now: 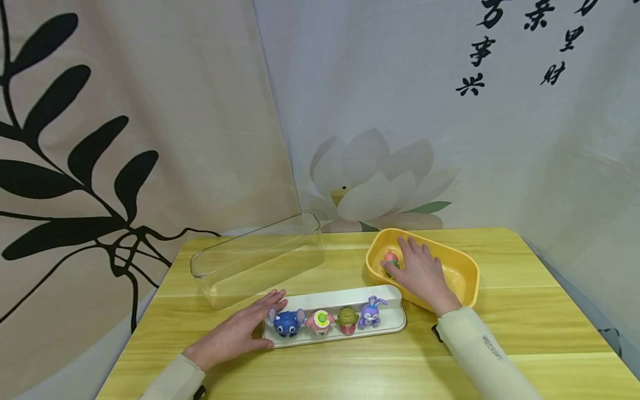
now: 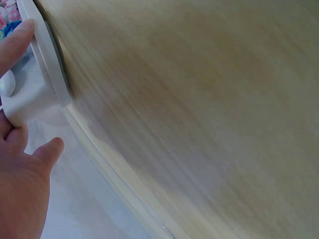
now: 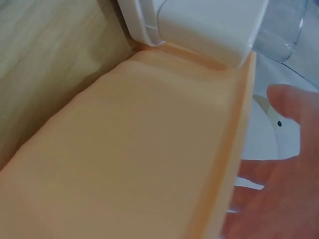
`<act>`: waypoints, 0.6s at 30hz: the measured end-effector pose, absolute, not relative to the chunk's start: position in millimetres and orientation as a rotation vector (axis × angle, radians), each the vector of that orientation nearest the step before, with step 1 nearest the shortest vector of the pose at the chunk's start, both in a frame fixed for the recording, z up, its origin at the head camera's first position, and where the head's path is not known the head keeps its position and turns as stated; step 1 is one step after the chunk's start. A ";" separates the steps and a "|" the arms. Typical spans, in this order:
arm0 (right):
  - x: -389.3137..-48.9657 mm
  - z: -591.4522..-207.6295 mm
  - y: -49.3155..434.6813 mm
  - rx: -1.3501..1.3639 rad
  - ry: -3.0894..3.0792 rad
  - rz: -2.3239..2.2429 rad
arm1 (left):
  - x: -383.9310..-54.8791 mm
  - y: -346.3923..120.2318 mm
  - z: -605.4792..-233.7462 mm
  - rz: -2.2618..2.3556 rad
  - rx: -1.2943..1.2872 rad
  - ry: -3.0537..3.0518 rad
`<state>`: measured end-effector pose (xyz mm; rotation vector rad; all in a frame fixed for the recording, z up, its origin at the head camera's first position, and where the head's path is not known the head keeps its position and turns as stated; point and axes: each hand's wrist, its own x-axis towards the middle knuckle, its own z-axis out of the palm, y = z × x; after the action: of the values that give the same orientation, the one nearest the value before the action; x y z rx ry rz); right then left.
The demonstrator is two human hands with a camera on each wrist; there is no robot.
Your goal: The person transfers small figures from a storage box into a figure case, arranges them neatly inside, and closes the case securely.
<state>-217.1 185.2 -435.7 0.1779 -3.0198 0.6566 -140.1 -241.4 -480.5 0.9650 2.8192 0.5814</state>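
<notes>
Pale sleeves (image 1: 175,383) come in from the bottom edge, a dark band showing at each wrist. The left hand (image 1: 245,329) grips the left end of a white tray (image 1: 310,302), thumb on its front edge and fingers round behind; the left wrist view shows one digit lying over the rim. On the tray four small figures stand in a row: a blue one with big ears (image 1: 287,324), a pink one with a yellow, white and green top (image 1: 320,321), an olive-green one (image 1: 347,320) and, at the right end, a purple one with long ears (image 1: 370,314).

Over a yellow bin (image 1: 462,272) reaches the right hand (image 1: 422,272), its fingers apart and loosely extended, with no hold on anything visible. Its thumb is right at a pink-and-green figure (image 1: 391,256) in the left part of the bin; whether they touch cannot be told. The bin sits just beside the tray's right end, slightly farther back.

Behind the tray, to the left, a clear cover (image 1: 265,258) lies on the wood-grain table (image 1: 560,333). Pale cloth (image 1: 550,144) printed with dark leaves, a lotus and black characters hangs at the back.
</notes>
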 end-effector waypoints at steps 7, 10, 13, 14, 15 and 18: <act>-226.2 -439.0 179.4 0.143 -3.075 0.650 | -139.7 -240.8 -479.4 0.575 0.972 2.820; -230.2 -440.4 177.1 0.157 -3.084 0.656 | -139.6 -241.1 -479.6 0.571 0.976 2.821; -234.2 -441.7 174.6 0.156 -3.101 0.674 | -139.7 -241.5 -480.0 0.566 0.980 2.824; -235.4 -442.2 173.7 0.158 -3.105 0.674 | -139.7 -241.5 -480.2 0.566 0.981 2.825; -236.7 -442.5 172.7 0.159 -3.109 0.671 | -139.7 -241.6 -480.4 0.565 0.980 2.826; -240.6 -443.9 170.5 0.140 -3.125 0.682 | -139.7 -241.4 -480.9 0.562 0.974 2.828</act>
<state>-240.6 170.5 -443.9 0.1405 -3.1251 0.6817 -139.7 -241.4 -480.9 0.9738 2.8276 0.5620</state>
